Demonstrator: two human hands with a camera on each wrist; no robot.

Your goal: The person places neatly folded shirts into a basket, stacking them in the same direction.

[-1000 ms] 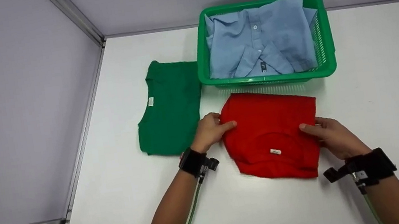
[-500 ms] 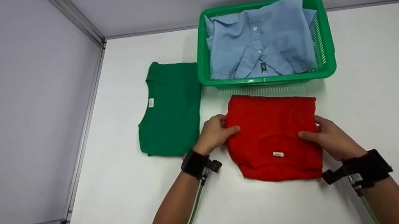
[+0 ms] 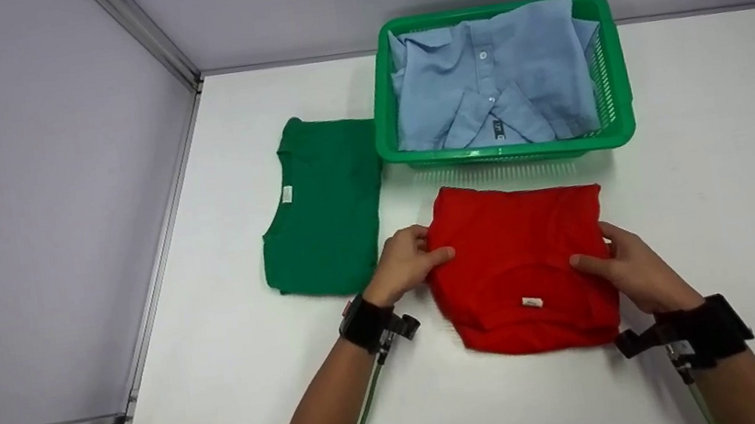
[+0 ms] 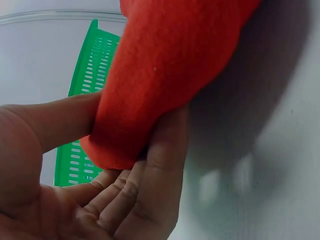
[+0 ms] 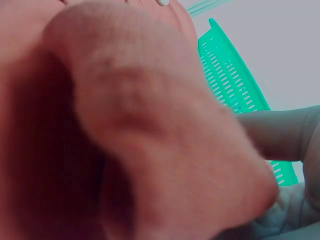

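A folded red shirt (image 3: 519, 258) with a small white label lies on the white table (image 3: 711, 140), just in front of the green basket (image 3: 621, 116). My left hand (image 3: 406, 261) pinches its left edge, thumb on top and fingers underneath; in the left wrist view the red shirt (image 4: 165, 70) is lifted off the table between thumb and fingers. My right hand (image 3: 629, 266) grips the right edge, thumb lying on the cloth. The right wrist view is filled by a blurred thumb, with the basket (image 5: 235, 85) behind it.
A folded green shirt (image 3: 324, 205) lies left of the basket, close to my left hand. A light blue button shirt (image 3: 493, 82) fills the basket. A metal frame rail (image 3: 159, 252) and a grey wall panel bound the table on the left.
Both hands have drawn the red shirt a little toward me, away from the basket, keeping their grip on its two side edges.
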